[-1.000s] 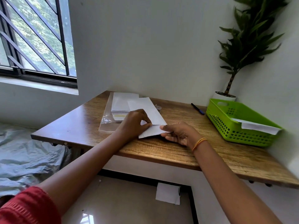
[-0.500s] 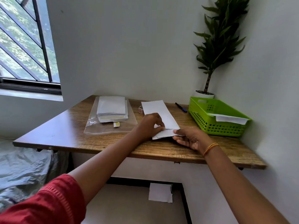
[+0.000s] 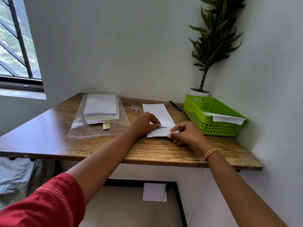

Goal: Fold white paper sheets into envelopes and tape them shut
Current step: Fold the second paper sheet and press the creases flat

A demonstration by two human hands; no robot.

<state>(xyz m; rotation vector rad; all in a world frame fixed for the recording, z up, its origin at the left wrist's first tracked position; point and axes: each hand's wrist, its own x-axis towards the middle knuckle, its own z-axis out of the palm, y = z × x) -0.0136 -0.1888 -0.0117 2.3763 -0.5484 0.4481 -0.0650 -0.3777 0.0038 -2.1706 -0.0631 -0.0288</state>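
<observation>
A long white paper sheet (image 3: 157, 113) lies on the wooden table (image 3: 49, 138), its near end folded up into a flap. My left hand (image 3: 145, 124) pinches the flap's left edge against the sheet. My right hand (image 3: 186, 133) pinches the flap's right corner between thumb and fingers. A small roll of tape (image 3: 135, 109) stands just beyond the left hand. A stack of white sheets (image 3: 100, 108) rests on a clear plastic bag (image 3: 98, 131) to the left.
A green basket (image 3: 211, 125) holding a folded white paper (image 3: 226, 118) sits at the right by the wall. A blue pen (image 3: 175, 106) lies behind the sheet. A potted plant (image 3: 211, 46) fills the back corner. A paper piece (image 3: 155, 192) lies on the floor.
The view has tilted and shifted, bringing the tape roll into sight. My right hand has lifted from flat beside the fold to pinching the flap's right corner. The left hand stays on the fold.
</observation>
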